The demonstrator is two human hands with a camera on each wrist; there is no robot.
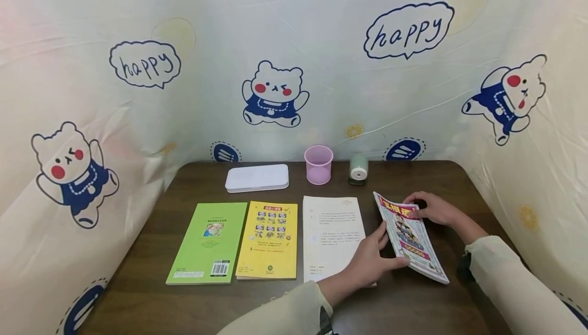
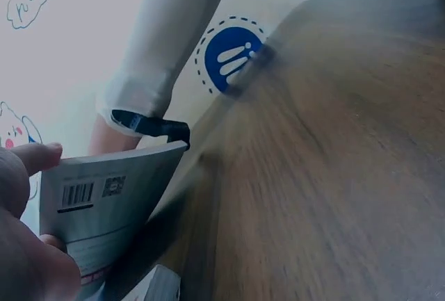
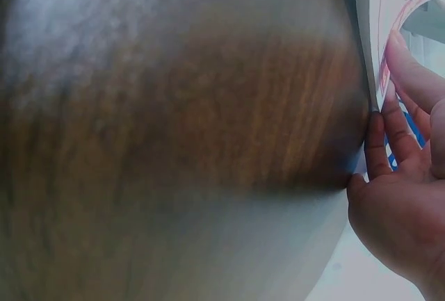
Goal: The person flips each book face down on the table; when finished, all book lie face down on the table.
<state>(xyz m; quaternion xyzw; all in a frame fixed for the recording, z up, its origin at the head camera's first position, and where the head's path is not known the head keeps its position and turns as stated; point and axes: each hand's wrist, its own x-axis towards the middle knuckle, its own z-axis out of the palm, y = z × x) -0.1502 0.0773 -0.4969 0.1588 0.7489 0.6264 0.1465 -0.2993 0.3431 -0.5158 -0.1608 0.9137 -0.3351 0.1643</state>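
A colourful thin magazine [image 1: 409, 238] with a pink title band is tilted up over the right part of the table, its cover facing the head camera. My left hand [image 1: 374, 256] grips its left edge, thumb over the lower cover and fingers behind. At the top right edge, my right hand [image 1: 434, 210] pinches it, thumb on the cover. The left wrist view shows the back of the magazine [image 2: 111, 210] with a barcode. In the right wrist view, fingers [image 3: 396, 131] sit at its edge. A white printed booklet [image 1: 333, 233] lies just left, partly hidden by my left hand.
A yellow book [image 1: 268, 245] and a green book [image 1: 209, 253] lie side by side on the brown table [image 1: 138, 273]. Along the back stand a white flat case [image 1: 257, 177], a pink cup [image 1: 318, 166] and a small green-and-white device [image 1: 358, 168]. A printed curtain [image 1: 206, 110] surrounds the table.
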